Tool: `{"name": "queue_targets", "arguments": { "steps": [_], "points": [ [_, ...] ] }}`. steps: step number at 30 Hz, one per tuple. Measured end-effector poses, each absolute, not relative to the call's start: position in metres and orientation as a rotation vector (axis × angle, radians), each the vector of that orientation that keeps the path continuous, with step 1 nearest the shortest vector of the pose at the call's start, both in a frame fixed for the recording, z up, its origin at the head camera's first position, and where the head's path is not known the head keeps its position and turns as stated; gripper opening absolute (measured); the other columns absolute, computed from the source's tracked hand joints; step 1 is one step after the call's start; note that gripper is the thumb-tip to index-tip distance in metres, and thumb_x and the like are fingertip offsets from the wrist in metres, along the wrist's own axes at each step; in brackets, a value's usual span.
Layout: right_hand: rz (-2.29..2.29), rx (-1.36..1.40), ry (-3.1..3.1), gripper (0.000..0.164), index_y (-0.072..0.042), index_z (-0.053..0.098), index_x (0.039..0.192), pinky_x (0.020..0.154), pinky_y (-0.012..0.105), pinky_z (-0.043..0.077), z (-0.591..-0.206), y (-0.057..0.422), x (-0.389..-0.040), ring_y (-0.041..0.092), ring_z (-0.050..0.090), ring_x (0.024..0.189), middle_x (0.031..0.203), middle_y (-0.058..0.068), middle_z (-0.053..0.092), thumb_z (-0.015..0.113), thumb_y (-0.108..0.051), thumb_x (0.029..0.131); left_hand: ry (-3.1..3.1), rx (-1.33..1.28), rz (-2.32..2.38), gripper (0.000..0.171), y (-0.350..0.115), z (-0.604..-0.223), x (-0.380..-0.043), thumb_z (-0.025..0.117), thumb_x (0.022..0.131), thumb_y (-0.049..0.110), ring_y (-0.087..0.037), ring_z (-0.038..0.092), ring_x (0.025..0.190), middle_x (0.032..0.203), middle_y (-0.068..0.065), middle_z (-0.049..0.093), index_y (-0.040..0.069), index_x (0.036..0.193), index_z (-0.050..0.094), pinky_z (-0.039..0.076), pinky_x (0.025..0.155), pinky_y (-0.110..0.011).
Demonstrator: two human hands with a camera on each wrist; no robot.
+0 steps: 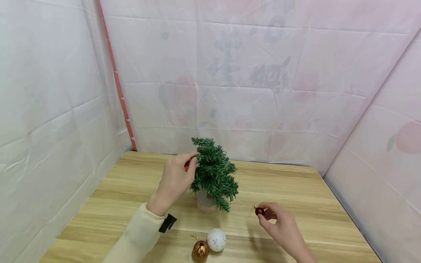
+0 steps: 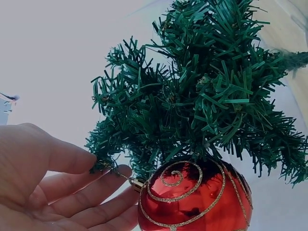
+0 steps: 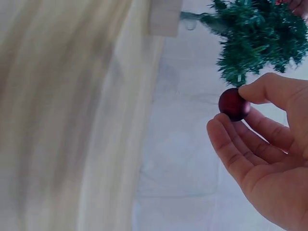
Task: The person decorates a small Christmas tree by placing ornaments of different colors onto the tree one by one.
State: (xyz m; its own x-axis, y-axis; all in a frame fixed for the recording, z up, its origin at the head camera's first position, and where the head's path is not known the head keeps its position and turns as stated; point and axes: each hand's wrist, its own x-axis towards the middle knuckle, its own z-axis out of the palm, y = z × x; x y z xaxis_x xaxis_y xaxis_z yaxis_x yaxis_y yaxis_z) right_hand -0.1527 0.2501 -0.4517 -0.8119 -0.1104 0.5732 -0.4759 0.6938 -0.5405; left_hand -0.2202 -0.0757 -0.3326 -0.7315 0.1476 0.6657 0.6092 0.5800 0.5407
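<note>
A small green artificial Christmas tree [image 1: 215, 171] stands upright on a pale base [image 1: 205, 202]. At its left side is my left hand [image 1: 174, 177], thumb and forefinger pinching the gold string of a red Christmas ball [image 2: 192, 197] at a branch tip. Gold glitter swirls decorate this shiny ball, which lies just under the branches in the left wrist view. My right hand [image 1: 279, 223], to the right of the tree, holds a small dark red Christmas ball [image 3: 234, 104] between thumb and fingers. That ball's cap and thin string point left in the head view.
A shiny copper ball [image 1: 200, 251] and a speckled white ball [image 1: 216, 240] lie side by side near the front of the wooden table [image 1: 131, 204]. Pale printed curtains [image 1: 230, 73] enclose the table at the back and both sides. A black clip [image 1: 167, 223] sits at the left cuff.
</note>
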Motion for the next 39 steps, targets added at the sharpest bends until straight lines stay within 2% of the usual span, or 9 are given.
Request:
{"name": "queue_targets", "arguments": {
  "steps": [5, 14, 23, 29, 31, 32, 36, 39],
  "points": [
    [0.989, 0.526, -2.347, 0.040, -0.014, 0.074, 0.106, 0.072, 0.016, 0.058, -0.437, 0.245, -0.152, -0.001, 0.068, 0.078, 0.097, -0.007, 0.076, 0.082, 0.013, 0.078, -2.240, -0.593, -1.064, 0.024, -0.076, -0.332, -0.219, 0.064, 0.101, 0.001, -0.005, 0.044, 0.055, 0.080, -0.009, 0.071, -0.006, 0.121, 0.075, 0.042, 0.053, -0.022],
    [1.016, 0.602, -2.299, 0.041, -0.016, 0.073, 0.110, 0.078, 0.014, 0.057, -0.415, 0.232, -0.152, 0.002, 0.069, 0.081, 0.100, -0.008, 0.074, 0.081, 0.013, 0.081, -2.221, -0.611, -1.059, 0.024, -0.077, -0.332, -0.218, 0.066, 0.101, 0.003, -0.003, 0.039, 0.050, 0.075, -0.007, 0.068, -0.004, 0.122, 0.076, 0.039, 0.050, -0.023],
    [0.995, 0.689, -2.245, 0.043, -0.018, 0.073, 0.114, 0.079, 0.014, 0.057, -0.390, 0.214, -0.156, 0.002, 0.070, 0.084, 0.104, -0.008, 0.074, 0.081, 0.010, 0.083, -2.214, -0.605, -1.055, 0.023, -0.079, -0.332, -0.217, 0.066, 0.101, 0.003, -0.005, 0.052, 0.060, 0.085, -0.011, 0.075, -0.002, 0.121, 0.076, 0.046, 0.056, -0.022],
    [1.000, 0.754, -2.219, 0.039, -0.015, 0.073, 0.116, 0.081, 0.016, 0.058, -0.376, 0.204, -0.159, 0.004, 0.071, 0.086, 0.106, -0.005, 0.074, 0.080, 0.008, 0.084, -2.194, -0.617, -1.033, 0.024, -0.079, -0.335, -0.214, 0.068, 0.100, 0.002, -0.004, 0.045, 0.053, 0.081, -0.010, 0.073, -0.003, 0.123, 0.075, 0.044, 0.052, -0.024],
    [1.005, 0.758, -2.219, 0.038, -0.015, 0.073, 0.116, 0.082, 0.016, 0.058, -0.371, 0.201, -0.159, 0.004, 0.071, 0.087, 0.107, -0.005, 0.074, 0.080, 0.006, 0.085, -2.180, -0.620, -1.010, 0.026, -0.078, -0.336, -0.212, 0.069, 0.099, 0.003, -0.005, 0.045, 0.052, 0.089, -0.012, 0.076, -0.002, 0.124, 0.075, 0.050, 0.055, -0.027],
    [1.009, 0.762, -2.216, 0.038, -0.014, 0.073, 0.116, 0.083, 0.016, 0.058, -0.370, 0.199, -0.160, 0.005, 0.071, 0.087, 0.107, -0.004, 0.074, 0.079, 0.006, 0.086, -2.172, -0.622, -0.994, 0.027, -0.078, -0.337, -0.212, 0.070, 0.099, 0.003, -0.008, 0.051, 0.054, 0.095, -0.013, 0.078, -0.002, 0.125, 0.075, 0.055, 0.058, -0.030],
    [1.021, 0.771, -2.203, 0.038, -0.014, 0.073, 0.117, 0.084, 0.015, 0.057, -0.364, 0.194, -0.160, 0.005, 0.072, 0.089, 0.107, -0.004, 0.074, 0.080, 0.005, 0.086, -2.148, -0.623, -0.957, 0.029, -0.076, -0.338, -0.208, 0.071, 0.098, 0.003, -0.014, 0.047, 0.052, 0.114, -0.017, 0.079, -0.001, 0.127, 0.074, 0.051, 0.058, -0.031],
    [1.032, 0.791, -2.174, 0.039, -0.014, 0.073, 0.118, 0.085, 0.015, 0.058, -0.361, 0.190, -0.161, 0.006, 0.072, 0.089, 0.107, -0.003, 0.075, 0.079, 0.006, 0.085, -2.130, -0.622, -0.937, 0.028, -0.074, -0.336, -0.205, 0.071, 0.099, 0.004, -0.017, 0.047, 0.053, 0.112, -0.017, 0.079, -0.001, 0.126, 0.074, 0.045, 0.053, -0.031]
  ]
}}
